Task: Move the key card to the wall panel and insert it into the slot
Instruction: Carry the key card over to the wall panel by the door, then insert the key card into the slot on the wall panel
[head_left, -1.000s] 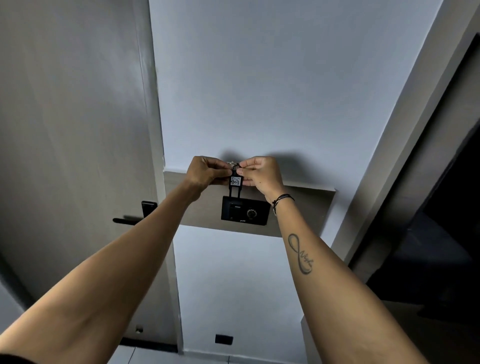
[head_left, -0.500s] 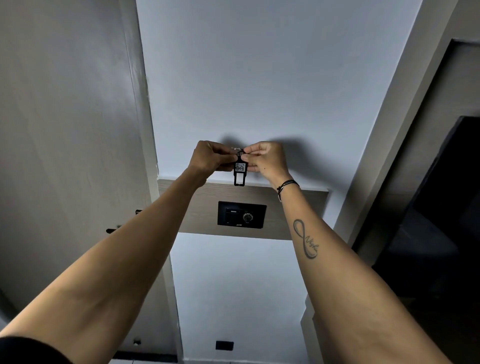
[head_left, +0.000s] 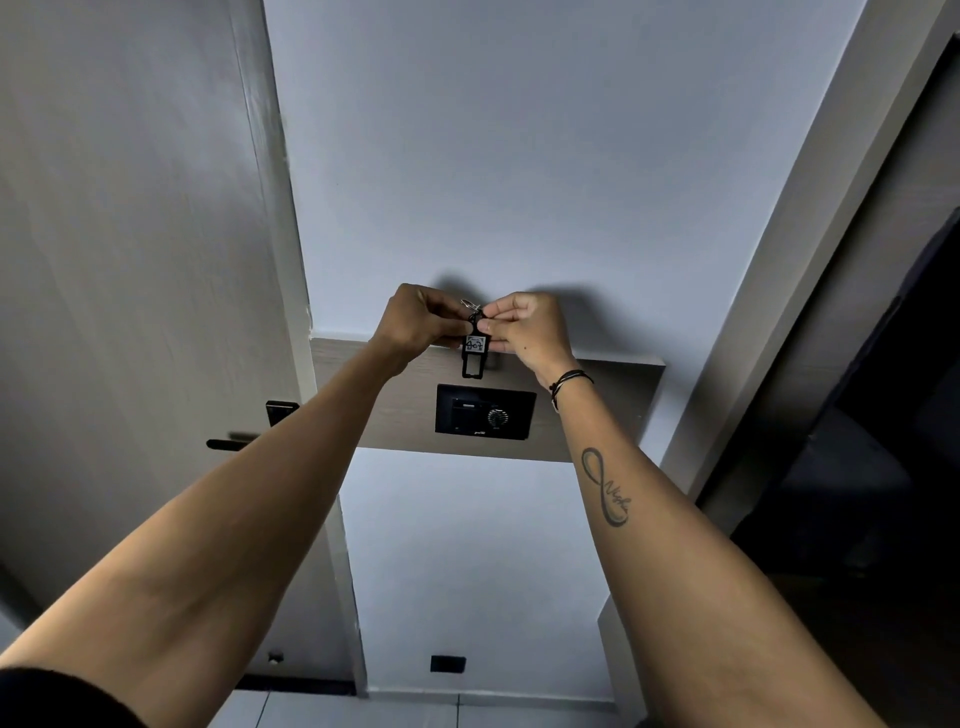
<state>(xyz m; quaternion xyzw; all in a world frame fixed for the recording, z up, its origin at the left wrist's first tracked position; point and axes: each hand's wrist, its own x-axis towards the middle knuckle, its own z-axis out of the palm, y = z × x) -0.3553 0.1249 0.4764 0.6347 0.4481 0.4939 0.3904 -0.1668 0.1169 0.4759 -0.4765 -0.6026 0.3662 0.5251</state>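
A small black key card (head_left: 474, 358) with a white label and a metal ring hangs upright between both hands. My left hand (head_left: 418, 323) pinches its left side and my right hand (head_left: 524, 328) pinches its right side, fingers closed on its upper part. The card's lower end sits a short way above the black wall panel (head_left: 485, 411), apart from it. The panel has a dark slot area on its left and a round dial on its right, and it is mounted on a wooden strip (head_left: 613, 395) across the white wall.
A grey door with a black handle (head_left: 244, 441) stands at the left. A dark opening fills the right edge. A black socket (head_left: 448, 663) sits low on the wall near the tiled floor.
Both hands first rose with the key card, lifting it away from the panel's top edge. It has since come back down some and hangs just above the panel.
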